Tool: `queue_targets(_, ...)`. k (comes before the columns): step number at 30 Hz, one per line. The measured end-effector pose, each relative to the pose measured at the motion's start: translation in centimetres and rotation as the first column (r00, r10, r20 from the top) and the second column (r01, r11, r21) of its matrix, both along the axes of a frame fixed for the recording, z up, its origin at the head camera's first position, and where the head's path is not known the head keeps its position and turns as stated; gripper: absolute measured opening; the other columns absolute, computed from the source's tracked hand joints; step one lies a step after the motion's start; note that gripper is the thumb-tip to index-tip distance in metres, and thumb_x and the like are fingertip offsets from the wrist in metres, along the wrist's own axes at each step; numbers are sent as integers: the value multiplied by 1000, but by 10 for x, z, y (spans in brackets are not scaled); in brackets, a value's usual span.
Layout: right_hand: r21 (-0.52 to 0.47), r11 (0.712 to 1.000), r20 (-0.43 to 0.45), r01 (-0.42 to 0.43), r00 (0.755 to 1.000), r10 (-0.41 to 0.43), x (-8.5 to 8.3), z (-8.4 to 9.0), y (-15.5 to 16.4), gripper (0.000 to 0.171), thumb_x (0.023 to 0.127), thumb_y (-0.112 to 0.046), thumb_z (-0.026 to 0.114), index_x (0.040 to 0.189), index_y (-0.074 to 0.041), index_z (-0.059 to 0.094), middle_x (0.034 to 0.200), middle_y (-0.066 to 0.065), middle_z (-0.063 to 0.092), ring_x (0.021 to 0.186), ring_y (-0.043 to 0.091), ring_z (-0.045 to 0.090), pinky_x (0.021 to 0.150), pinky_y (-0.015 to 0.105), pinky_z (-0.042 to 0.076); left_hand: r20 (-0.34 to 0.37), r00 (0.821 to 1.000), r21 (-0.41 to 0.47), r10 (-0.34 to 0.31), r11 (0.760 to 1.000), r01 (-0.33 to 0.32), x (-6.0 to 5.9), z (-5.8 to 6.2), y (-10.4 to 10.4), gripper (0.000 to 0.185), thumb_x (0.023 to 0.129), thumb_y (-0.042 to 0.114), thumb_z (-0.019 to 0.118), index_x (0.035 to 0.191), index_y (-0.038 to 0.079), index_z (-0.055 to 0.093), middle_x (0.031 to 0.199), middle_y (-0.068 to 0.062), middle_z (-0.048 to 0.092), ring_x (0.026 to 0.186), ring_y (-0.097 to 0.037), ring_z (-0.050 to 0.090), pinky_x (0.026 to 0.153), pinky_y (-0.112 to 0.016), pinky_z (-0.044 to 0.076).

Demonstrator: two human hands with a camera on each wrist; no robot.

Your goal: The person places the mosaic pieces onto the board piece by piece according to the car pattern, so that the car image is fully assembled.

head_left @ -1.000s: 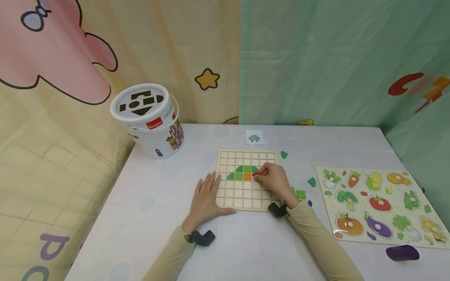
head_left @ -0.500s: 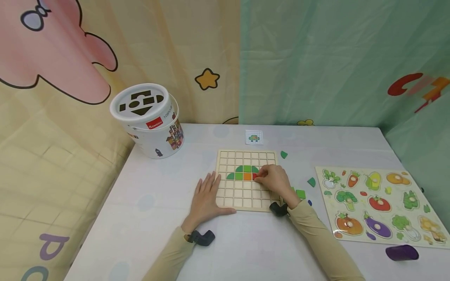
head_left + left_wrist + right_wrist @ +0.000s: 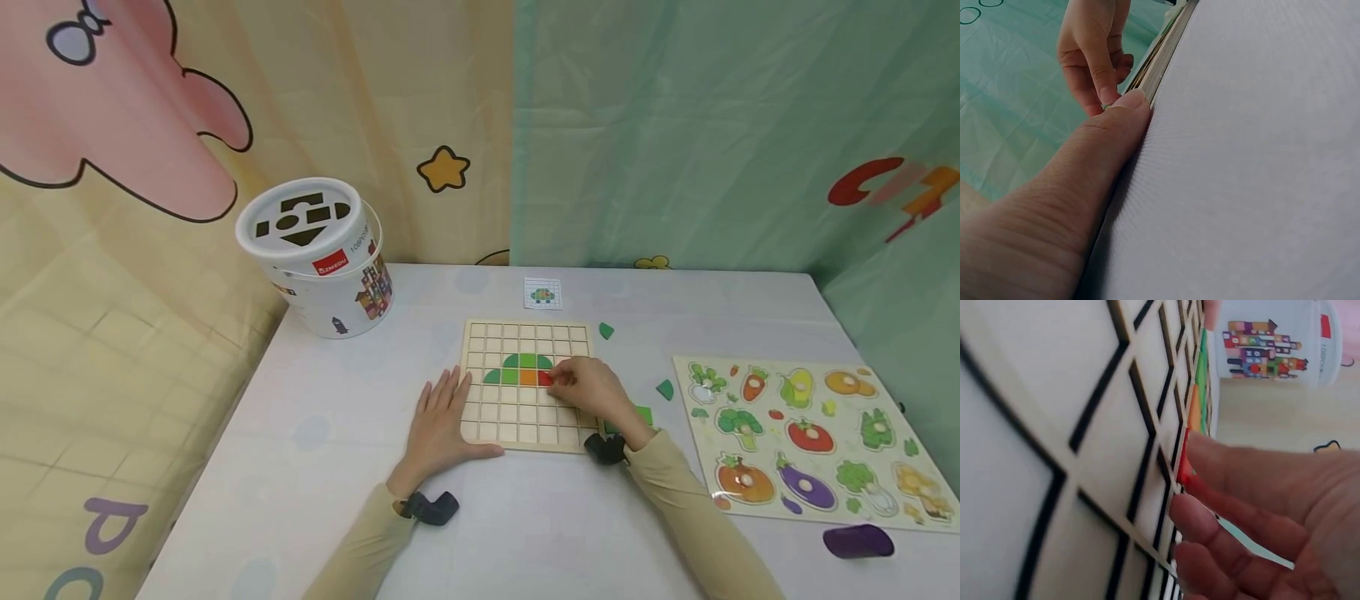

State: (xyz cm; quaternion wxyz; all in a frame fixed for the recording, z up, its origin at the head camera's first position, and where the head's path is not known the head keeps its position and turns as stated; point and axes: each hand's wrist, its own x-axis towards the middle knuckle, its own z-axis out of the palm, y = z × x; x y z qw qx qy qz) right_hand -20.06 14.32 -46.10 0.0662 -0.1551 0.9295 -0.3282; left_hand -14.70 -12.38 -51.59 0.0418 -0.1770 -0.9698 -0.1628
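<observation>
Table [image 3: 525, 525] with a pale cloth filled the scene, backed by cartoon-printed curtains [image 3: 675, 125]. A white bucket [image 3: 315, 254] with shape slots in its lid stood at the far left of the table, and a vegetable puzzle board [image 3: 813, 437] lay at the right, with a purple piece [image 3: 858, 540] just near of it. In the middle lay the wooden grid board [image 3: 498, 417], bearing a short row of green tiles [image 3: 510, 371] and an orange tile [image 3: 528, 377] in its cells. The left hand [image 3: 442, 421] rested flat on the board's near-left corner, fingers straight and spread, its thumb against the board's edge in the left wrist view. The right hand [image 3: 588, 387] sat on the board's right part, its fingertips [image 3: 1194, 515] curled and pinched on a red tile [image 3: 545, 379], which lay in the cell just right of the orange tile. Loose green pieces [image 3: 665, 388] were scattered on the cloth between the two boards. A small pattern card [image 3: 542, 292] lay just beyond the grid board's far edge.
</observation>
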Motion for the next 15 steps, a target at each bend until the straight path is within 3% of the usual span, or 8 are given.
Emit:
queue_targets(3, -33, 997, 13, -67, 998, 67, 3, 3, 10, 23, 85, -14, 71, 105, -2, 71, 75, -2, 59, 62, 14, 50, 55, 29, 43, 4, 1000, -3, 0, 1000, 0, 0, 0, 0, 124, 61, 83, 60, 151, 6, 22, 156, -13, 16, 143, -27, 7, 114, -46, 3)
queue_targets(5, -48, 997, 7, -66, 998, 66, 4, 6, 17, 23, 87, -14, 70, 106, -2, 70, 76, -1, 59, 63, 15, 49, 54, 29, 42, 13, 1000, -6, 2, 1000, -2, 0, 0, 1, 124, 61, 83, 61, 151, 7, 21, 156, -13, 15, 143, -27, 6, 114, -45, 2)
queue_targets(15, 2, 992, -103, 123, 987, -122, 0, 19, 67, 21, 90, -19, 67, 103, -3, 71, 84, 6, 63, 68, 19, 52, 55, 31, 42, 19, 1000, -4, 7, 1000, -7, 0, 2, 1, 124, 61, 81, 63, 151, 7, 20, 156, -13, 14, 143, -27, 6, 114, -44, 1)
